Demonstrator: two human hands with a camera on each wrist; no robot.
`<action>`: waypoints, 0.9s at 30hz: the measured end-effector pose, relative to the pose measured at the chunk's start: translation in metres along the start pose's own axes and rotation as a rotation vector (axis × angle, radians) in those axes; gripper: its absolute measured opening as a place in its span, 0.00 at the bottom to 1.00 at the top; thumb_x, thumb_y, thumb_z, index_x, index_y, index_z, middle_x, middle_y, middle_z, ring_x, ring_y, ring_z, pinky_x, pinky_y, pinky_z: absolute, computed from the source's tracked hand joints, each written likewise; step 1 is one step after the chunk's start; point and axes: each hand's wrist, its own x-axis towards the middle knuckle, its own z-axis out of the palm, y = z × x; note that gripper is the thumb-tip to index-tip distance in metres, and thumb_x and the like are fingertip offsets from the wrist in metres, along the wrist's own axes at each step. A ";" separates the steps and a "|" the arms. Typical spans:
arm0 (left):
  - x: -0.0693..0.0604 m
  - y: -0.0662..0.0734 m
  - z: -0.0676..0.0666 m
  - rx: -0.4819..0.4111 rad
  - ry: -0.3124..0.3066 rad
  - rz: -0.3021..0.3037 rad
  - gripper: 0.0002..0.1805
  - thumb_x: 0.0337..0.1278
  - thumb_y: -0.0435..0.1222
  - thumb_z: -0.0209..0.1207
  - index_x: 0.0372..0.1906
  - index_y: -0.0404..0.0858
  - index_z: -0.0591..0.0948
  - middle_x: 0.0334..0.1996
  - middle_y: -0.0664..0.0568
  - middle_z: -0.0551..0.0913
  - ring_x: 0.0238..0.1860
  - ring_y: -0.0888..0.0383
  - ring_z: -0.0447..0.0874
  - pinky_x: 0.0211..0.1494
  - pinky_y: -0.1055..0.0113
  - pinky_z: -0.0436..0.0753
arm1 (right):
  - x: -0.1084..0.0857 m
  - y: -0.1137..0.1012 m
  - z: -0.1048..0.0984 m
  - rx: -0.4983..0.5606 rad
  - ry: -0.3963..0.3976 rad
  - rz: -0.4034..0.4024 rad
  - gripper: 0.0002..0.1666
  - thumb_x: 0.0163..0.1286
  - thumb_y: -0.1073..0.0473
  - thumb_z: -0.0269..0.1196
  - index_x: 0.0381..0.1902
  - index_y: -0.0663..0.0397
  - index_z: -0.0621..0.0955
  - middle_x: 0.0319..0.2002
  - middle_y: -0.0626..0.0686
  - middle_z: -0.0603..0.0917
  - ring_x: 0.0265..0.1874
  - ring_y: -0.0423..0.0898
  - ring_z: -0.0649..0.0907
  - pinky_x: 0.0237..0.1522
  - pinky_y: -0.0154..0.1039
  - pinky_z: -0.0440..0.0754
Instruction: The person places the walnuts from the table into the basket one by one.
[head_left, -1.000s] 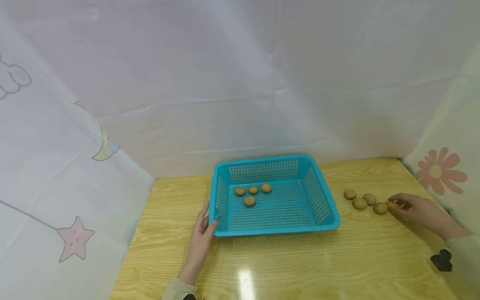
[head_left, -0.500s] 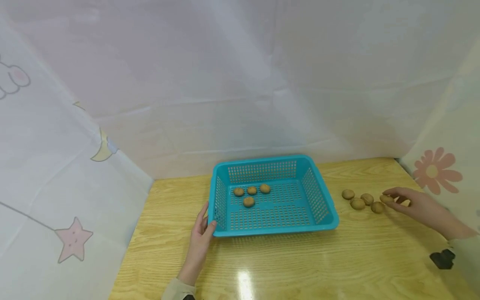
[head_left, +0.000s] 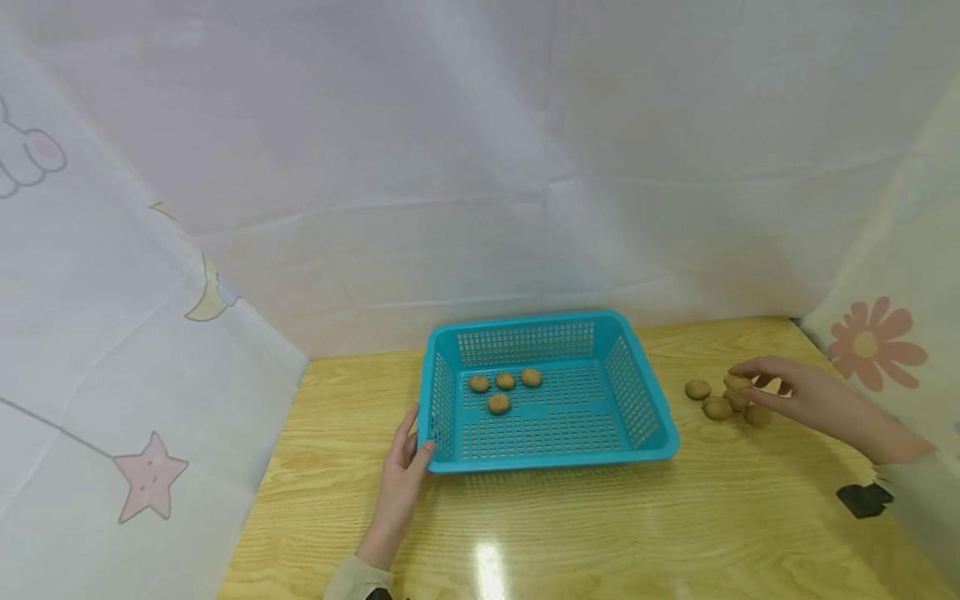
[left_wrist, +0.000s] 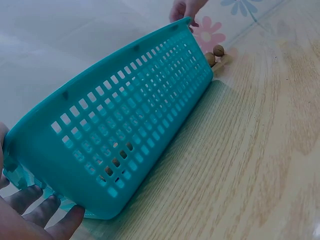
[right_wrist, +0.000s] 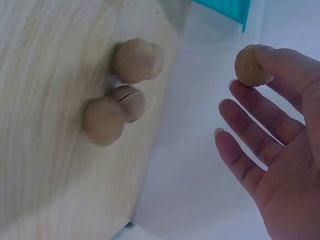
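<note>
A walnut (right_wrist: 249,66) is pinched between the thumb and fingers of my right hand (head_left: 813,407), raised just over the loose walnuts (head_left: 717,407) on the right of the table. The right wrist view shows its other fingers spread apart. My left hand (head_left: 401,479) grips the left side of a blue plastic basket (head_left: 555,461) near its front corner, thumb at the rim and fingers against the outer wall (left_wrist: 35,165). Several walnuts (head_left: 498,404) lie on the basket floor, toward its left half.
The wooden table (head_left: 585,533) carries the basket at its middle back. A pale printed cloth (head_left: 480,208) hangs behind and at both sides. The basket's right wall stands between the walnuts inside it and those on the table.
My right hand has picked up the rightmost walnut and carried it up and leftward, above the others. The left hand and the basket have stayed in place.
</note>
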 end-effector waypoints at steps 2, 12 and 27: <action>0.000 0.000 0.000 -0.006 0.001 -0.008 0.37 0.80 0.37 0.53 0.85 0.48 0.52 0.74 0.36 0.70 0.70 0.37 0.73 0.61 0.60 0.83 | 0.007 -0.009 -0.002 0.012 -0.011 0.000 0.22 0.65 0.65 0.73 0.57 0.52 0.85 0.46 0.46 0.86 0.39 0.27 0.77 0.32 0.34 0.79; 0.000 -0.001 0.000 0.001 0.010 0.000 0.38 0.80 0.36 0.53 0.85 0.47 0.52 0.74 0.35 0.69 0.69 0.37 0.74 0.61 0.60 0.84 | 0.048 -0.050 -0.009 0.036 -0.063 -0.053 0.18 0.69 0.61 0.71 0.56 0.46 0.86 0.47 0.40 0.86 0.42 0.33 0.80 0.36 0.37 0.82; 0.000 0.000 0.000 -0.001 0.003 -0.004 0.37 0.80 0.37 0.54 0.85 0.49 0.53 0.74 0.36 0.70 0.69 0.37 0.74 0.61 0.65 0.82 | 0.119 -0.097 0.004 0.098 -0.122 -0.231 0.18 0.71 0.62 0.70 0.57 0.49 0.86 0.51 0.43 0.86 0.44 0.44 0.84 0.41 0.41 0.84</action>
